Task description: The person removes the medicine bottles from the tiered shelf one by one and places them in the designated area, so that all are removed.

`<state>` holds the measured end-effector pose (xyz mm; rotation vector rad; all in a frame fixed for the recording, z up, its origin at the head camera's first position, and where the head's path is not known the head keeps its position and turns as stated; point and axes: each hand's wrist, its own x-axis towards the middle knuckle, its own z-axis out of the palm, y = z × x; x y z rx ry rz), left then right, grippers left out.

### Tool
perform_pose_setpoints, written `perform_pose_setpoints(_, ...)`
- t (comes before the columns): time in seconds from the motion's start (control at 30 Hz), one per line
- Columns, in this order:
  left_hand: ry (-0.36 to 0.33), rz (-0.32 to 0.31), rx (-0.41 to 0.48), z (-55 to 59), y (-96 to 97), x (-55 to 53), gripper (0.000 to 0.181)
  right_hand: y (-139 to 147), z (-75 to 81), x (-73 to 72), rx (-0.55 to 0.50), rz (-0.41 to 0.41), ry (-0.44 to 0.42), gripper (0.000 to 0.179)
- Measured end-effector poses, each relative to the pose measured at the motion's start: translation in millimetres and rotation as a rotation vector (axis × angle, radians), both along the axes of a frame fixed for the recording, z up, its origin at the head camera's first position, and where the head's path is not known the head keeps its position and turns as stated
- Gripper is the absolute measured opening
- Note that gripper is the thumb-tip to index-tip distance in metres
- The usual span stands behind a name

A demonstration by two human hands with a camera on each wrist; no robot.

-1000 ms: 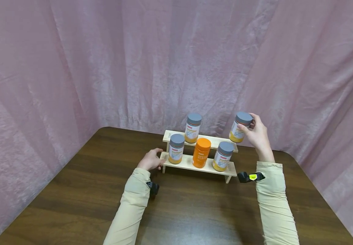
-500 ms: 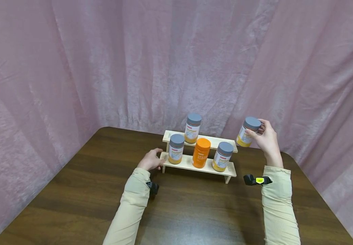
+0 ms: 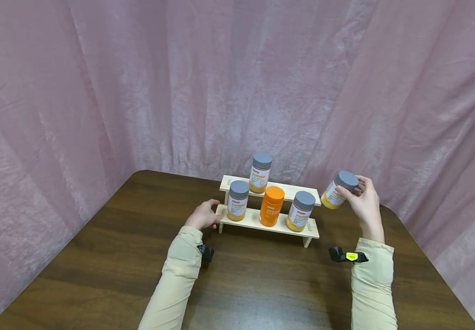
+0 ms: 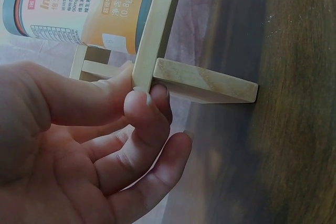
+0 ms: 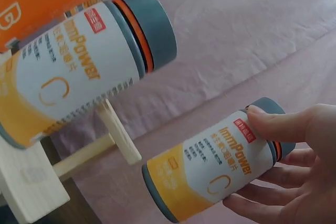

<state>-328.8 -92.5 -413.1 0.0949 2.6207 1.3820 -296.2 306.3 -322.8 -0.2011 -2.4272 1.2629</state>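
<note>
My right hand (image 3: 365, 201) grips a supplement bottle (image 3: 333, 195) with a grey lid and a white and yellow label. It is tilted in the air just right of the two-step wooden rack's upper shelf (image 3: 291, 189). In the right wrist view, thumb and fingers hold that bottle (image 5: 210, 166) near its lid. My left hand (image 3: 202, 215) pinches the left end of the lower shelf (image 4: 157, 30) between thumb and forefinger. On the lower shelf stand a grey-lidded bottle (image 3: 237, 206), an orange bottle (image 3: 271, 208) and another grey-lidded bottle (image 3: 299, 216). One more grey-lidded bottle (image 3: 259, 176) stands on the upper shelf.
The rack rests on a dark brown wooden table (image 3: 262, 284) near its far edge. A pink curtain (image 3: 204, 91) hangs behind and along both sides. Black wrist cameras sit on both sleeves.
My right hand has carried its bottle from above the upper shelf's right end outward to the right and lower, and the bottle tilts more. The left hand has stayed at the rack.
</note>
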Motion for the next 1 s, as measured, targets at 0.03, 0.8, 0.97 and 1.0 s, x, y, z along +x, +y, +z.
perform_pose_setpoints(0.03,-0.004,0.000,0.001,0.5,0.5,0.0,0.056,2.0,-1.3,1.1,0.004,-0.012,-0.005,0.072)
perform_pose_setpoints(0.8,-0.026,0.003,0.015,1.2,2.4,0.0,0.056,17.7,-41.9,13.3,0.008,0.037,-0.095,0.072)
perform_pose_setpoints(0.97,-0.042,0.010,0.018,-0.8,2.6,-0.8,0.057,24.2,-50.5,11.8,0.002,0.089,-0.126,0.073)
perform_pose_setpoints(1.0,-0.038,0.008,0.014,-1.4,2.6,-0.9,0.057,25.5,-52.6,11.5,-0.003,0.094,-0.132,0.073)
